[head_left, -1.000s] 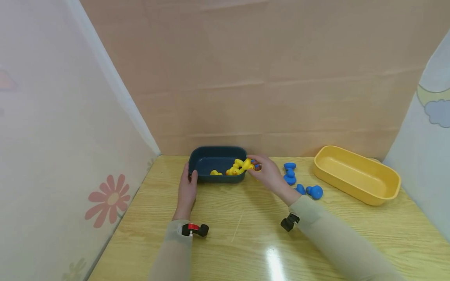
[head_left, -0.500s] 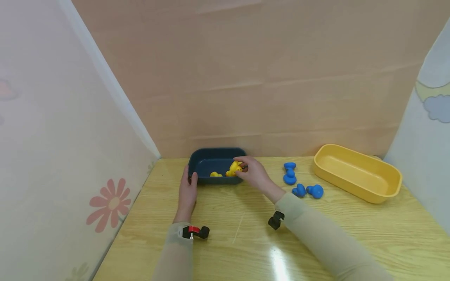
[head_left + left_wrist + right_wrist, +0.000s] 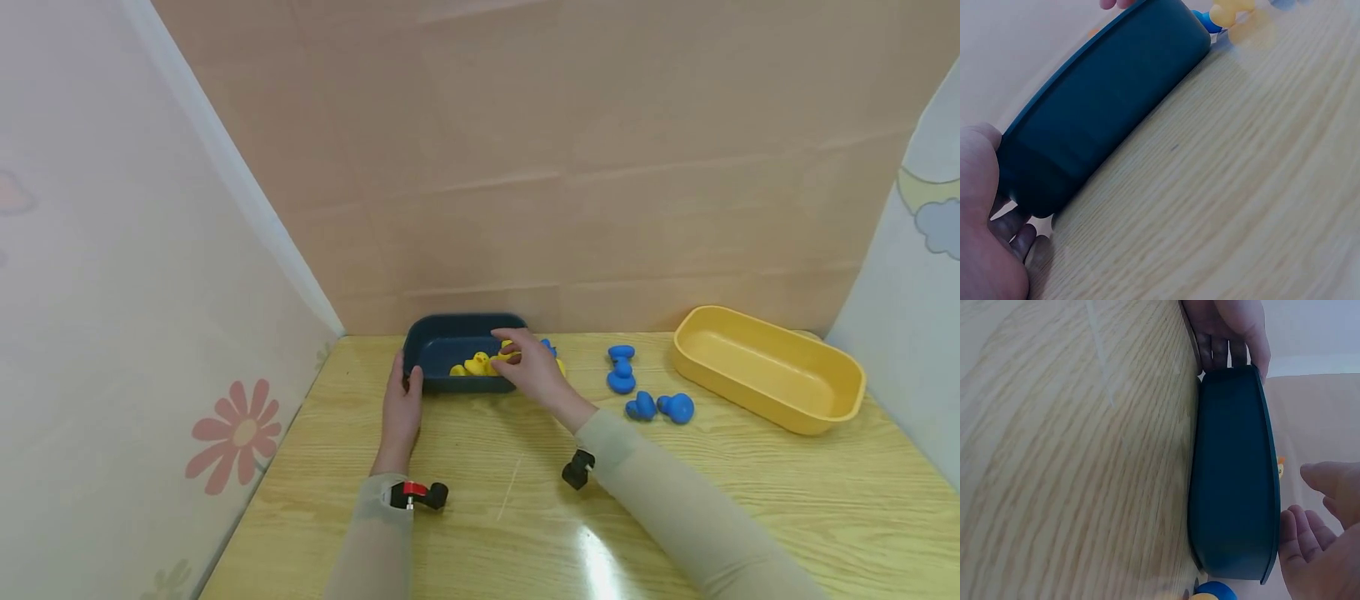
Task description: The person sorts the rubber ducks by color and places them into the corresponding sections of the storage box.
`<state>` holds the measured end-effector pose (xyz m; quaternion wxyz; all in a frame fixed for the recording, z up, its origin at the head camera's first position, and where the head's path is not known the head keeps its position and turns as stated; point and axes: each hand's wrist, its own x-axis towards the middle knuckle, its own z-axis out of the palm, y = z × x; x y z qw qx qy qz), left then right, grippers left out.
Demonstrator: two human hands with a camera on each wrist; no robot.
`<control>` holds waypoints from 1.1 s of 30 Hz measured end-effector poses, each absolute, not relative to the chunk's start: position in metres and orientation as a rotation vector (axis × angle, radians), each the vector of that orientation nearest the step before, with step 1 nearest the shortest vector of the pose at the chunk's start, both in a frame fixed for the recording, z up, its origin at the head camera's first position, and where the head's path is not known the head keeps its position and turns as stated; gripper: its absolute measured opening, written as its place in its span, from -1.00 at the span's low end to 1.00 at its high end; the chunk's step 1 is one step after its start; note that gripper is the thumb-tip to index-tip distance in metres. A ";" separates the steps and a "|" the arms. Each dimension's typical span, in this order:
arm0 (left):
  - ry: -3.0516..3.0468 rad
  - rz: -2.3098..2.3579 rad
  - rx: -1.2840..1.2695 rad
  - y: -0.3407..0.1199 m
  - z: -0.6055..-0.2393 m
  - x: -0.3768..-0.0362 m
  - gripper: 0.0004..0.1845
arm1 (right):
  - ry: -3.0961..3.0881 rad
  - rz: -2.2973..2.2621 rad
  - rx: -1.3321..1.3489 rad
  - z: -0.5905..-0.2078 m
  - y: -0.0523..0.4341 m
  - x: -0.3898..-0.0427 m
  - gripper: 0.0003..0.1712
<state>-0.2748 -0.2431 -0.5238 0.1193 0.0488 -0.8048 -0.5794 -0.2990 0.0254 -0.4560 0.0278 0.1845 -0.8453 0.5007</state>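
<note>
A dark teal bin [image 3: 435, 382] stands at the back of the table. My left hand [image 3: 401, 408] holds its left end, the thumb at the rim and the fingers around the corner. Several yellow rubber ducks [image 3: 477, 363] lie in the bin, partly hidden by its near wall and my right hand. My right hand [image 3: 538, 371] is over the bin's right end. In the right wrist view, the right thumb and fingers [image 3: 1300, 534] are apart with no duck between them. Past that hand, a yellow toy [image 3: 561, 367] and a blue toy [image 3: 548, 346] partly show beside the bin.
Several blue rubber ducks [image 3: 621, 380] lie on the wooden table [image 3: 480, 533] between the dark bin and a yellow bin [image 3: 765, 367] at the back right. Behind them rises a brown-papered wall [image 3: 600, 167]; a pale panel [image 3: 150, 292] stands at the left.
My right hand moved left from the bin's right rim with yellow ducks, lowered into the bin, then let go and rose slightly. More ducks now show inside. The left hand stayed at the bin.
</note>
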 end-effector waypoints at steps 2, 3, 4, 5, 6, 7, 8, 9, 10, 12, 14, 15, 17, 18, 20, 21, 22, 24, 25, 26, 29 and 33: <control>-2.352 -1.694 0.145 -0.243 -0.524 -0.275 -0.26 | -2.612 1.531 0.563 -0.456 0.028 -0.298 -0.35; -2.352 -1.694 0.145 -0.243 -0.525 -0.275 -0.26 | -2.616 1.520 0.559 -0.456 0.030 -0.297 -0.35; -2.349 -1.696 0.140 -0.243 -0.524 -0.275 -0.27 | -2.617 1.506 0.555 -0.456 0.031 -0.297 -0.35; -2.346 -1.701 0.141 -0.243 -0.524 -0.275 -0.27 | -2.619 1.495 0.549 -0.456 0.033 -0.296 -0.35; -2.342 -1.704 0.141 -0.242 -0.523 -0.275 -0.27 | -2.619 1.480 0.546 -0.456 0.035 -0.296 -0.35; -2.340 -1.707 0.139 -0.242 -0.523 -0.276 -0.27 | -2.621 1.470 0.541 -0.455 0.037 -0.295 -0.36; -2.339 -1.708 0.141 -0.242 -0.523 -0.276 -0.27 | -2.622 1.462 0.535 -0.454 0.039 -0.294 -0.36; -2.338 -1.705 0.133 -0.242 -0.523 -0.276 -0.27 | -2.621 1.449 0.531 -0.454 0.041 -0.294 -0.36; -2.337 -1.705 0.133 -0.242 -0.523 -0.275 -0.27 | -2.619 1.441 0.528 -0.453 0.043 -0.293 -0.37; -2.335 -1.706 0.132 -0.242 -0.523 -0.275 -0.27 | -2.620 1.427 0.513 -0.451 0.047 -0.291 -0.38; -2.337 -1.703 0.128 -0.242 -0.524 -0.275 -0.27 | -2.624 1.421 0.494 -0.449 0.052 -0.290 -0.38; -2.338 -1.702 0.127 -0.242 -0.524 -0.275 -0.26 | -2.627 1.414 0.483 -0.449 0.055 -0.290 -0.39; -2.337 -1.708 0.129 -0.242 -0.524 -0.275 -0.27 | -2.636 1.403 0.460 -0.449 0.061 -0.289 -0.39; -2.340 -1.705 0.128 -0.242 -0.525 -0.275 -0.27 | -2.640 1.397 0.450 -0.448 0.065 -0.289 -0.39; -2.346 -1.697 0.131 -0.242 -0.525 -0.275 -0.27 | -2.644 1.400 0.432 -0.449 0.071 -0.289 -0.39; -2.347 -1.697 0.133 -0.242 -0.525 -0.274 -0.26 | -2.646 1.398 0.429 -0.450 0.074 -0.289 -0.39; -2.348 -1.694 0.132 -0.242 -0.525 -0.274 -0.27 | -2.644 1.406 0.430 -0.451 0.077 -0.289 -0.39; -2.347 -1.692 0.132 -0.242 -0.524 -0.274 -0.27 | -2.641 1.419 0.430 -0.451 0.083 -0.289 -0.39; -2.343 -1.693 0.131 -0.242 -0.524 -0.274 -0.27 | -2.642 1.424 0.433 -0.452 0.086 -0.289 -0.39; -2.341 -1.693 0.128 -0.242 -0.524 -0.274 -0.27 | -2.641 1.429 0.437 -0.453 0.089 -0.289 -0.39; -2.339 -1.693 0.124 -0.241 -0.524 -0.275 -0.28 | -2.652 1.411 0.435 -0.455 0.096 -0.289 -0.37; -2.337 -1.694 0.119 -0.241 -0.524 -0.275 -0.28 | -2.679 1.370 0.424 -0.458 0.103 -0.290 -0.34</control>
